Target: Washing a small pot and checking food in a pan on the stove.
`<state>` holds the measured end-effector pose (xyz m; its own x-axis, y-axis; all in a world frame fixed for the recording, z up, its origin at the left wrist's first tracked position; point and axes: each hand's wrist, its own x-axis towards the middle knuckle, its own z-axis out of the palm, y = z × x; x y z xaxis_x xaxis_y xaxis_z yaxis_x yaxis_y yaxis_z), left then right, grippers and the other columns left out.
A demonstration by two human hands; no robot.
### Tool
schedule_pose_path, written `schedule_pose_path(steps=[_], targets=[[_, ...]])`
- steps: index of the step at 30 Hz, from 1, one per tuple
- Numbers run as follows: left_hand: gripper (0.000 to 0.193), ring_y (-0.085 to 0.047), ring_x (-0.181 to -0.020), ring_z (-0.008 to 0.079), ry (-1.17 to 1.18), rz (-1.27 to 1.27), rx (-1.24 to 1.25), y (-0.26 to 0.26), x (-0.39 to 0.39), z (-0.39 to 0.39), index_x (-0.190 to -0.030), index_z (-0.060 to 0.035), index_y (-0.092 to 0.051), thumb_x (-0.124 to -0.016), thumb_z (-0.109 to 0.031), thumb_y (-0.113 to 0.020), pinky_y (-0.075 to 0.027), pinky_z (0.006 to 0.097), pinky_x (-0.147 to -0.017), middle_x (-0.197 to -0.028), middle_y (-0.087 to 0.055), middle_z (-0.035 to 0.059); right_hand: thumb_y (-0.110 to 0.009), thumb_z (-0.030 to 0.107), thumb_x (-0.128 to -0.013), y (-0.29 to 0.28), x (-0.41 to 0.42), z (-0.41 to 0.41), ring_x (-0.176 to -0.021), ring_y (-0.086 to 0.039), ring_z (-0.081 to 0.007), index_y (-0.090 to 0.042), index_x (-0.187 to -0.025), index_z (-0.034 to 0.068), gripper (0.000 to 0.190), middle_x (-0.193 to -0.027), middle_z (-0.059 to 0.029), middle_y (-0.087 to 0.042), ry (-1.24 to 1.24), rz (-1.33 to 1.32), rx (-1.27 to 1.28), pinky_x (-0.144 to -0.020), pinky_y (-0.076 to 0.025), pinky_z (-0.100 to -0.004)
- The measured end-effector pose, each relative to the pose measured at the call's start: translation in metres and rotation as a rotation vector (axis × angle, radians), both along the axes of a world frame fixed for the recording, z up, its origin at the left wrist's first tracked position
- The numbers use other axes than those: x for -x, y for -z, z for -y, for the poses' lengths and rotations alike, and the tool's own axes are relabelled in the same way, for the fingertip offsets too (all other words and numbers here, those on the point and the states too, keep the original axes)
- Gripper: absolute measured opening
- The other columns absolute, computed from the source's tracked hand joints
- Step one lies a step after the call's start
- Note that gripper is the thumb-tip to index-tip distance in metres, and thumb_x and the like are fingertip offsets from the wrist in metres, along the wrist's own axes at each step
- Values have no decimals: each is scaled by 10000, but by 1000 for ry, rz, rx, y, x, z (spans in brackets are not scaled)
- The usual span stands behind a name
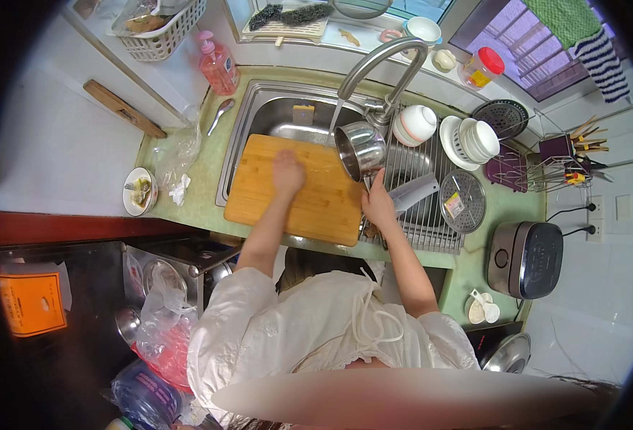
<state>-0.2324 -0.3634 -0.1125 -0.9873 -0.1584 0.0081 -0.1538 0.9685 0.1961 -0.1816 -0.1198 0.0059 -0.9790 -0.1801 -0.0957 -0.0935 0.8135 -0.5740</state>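
Note:
My left hand [288, 173], blurred, lies over the upper middle of a bamboo cutting board [321, 209] and holds nothing that I can see. The board rests across the front of a stainless steel sink [235, 129]. My right hand [378, 203] grips the handle of a small steel saucepan [367, 148]. The pan is tilted, its mouth facing left above the board's right part. A stream of water [335, 115] falls from the curved faucet [354, 70] beside the pan. Just right of my right hand, a cleaver [415, 191] lies on the drying rack [429, 226].
White bowls [415, 124], stacked dishes [472, 142] and a perforated steel steamer plate [462, 201] sit on the rack. A rice cooker [526, 260] stands farther right. On the left counter are a spoon [220, 115], a pink soap bottle [219, 67] and a food bowl [139, 192].

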Motion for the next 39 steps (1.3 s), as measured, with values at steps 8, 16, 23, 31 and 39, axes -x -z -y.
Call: schedule_pose_path(steps=[8, 16, 23, 31, 39], targets=[[353, -414, -1158, 266, 648, 301, -463, -24, -1, -114, -1056, -40, -543, -789, -256, -462, -316, 399, -974, -1172, -503, 141, -472, 153, -803, -14, 12, 3, -903, -528, -432, -17, -1307, -111, 728, -1078, -313, -486, 70, 31, 42, -749, -432, -439], [365, -364, -1211, 256, 482, -43, -66, -4, 17, -24, -1182, -125, -488, -868, -245, -346, -276, 433, -1001, -1288, -425, 86, -474, 159, -801, -21, 13, 11, -872, -536, -444, -13, -1306, -111, 736, -997, -325, -518, 65, 38, 53, -748, -430, -443], [404, -304, -1245, 294, -56, 53, 236, -1, 50, 89, -1250, -152, -427, -879, -274, -325, -235, 411, -1019, -1346, -348, 110, -481, 194, -810, -12, 17, 15, -840, -544, -453, -20, -1296, -124, 741, -932, -341, -533, 91, 173, 113, -741, -431, -438], [138, -603, -542, 182, 15, -237, -877, -71, 94, -1, -820, -45, -626, -732, -144, -588, -479, 305, -537, -643, -622, 87, -510, 108, -816, 38, 31, 40, -561, -520, -118, -405, -1111, -42, 347, -794, -85, -560, 219, 483, 845, -493, -431, -245], [304, -536, -468, 122, 95, 377, -840, -100, 109, -38, -678, -30, -601, -831, -289, -561, -445, 253, -480, -577, -578, 58, -492, 120, -813, 32, 37, 58, -586, -523, -145, -476, -966, 5, 192, -774, -62, -546, 289, 667, 1032, -515, -449, -271]])
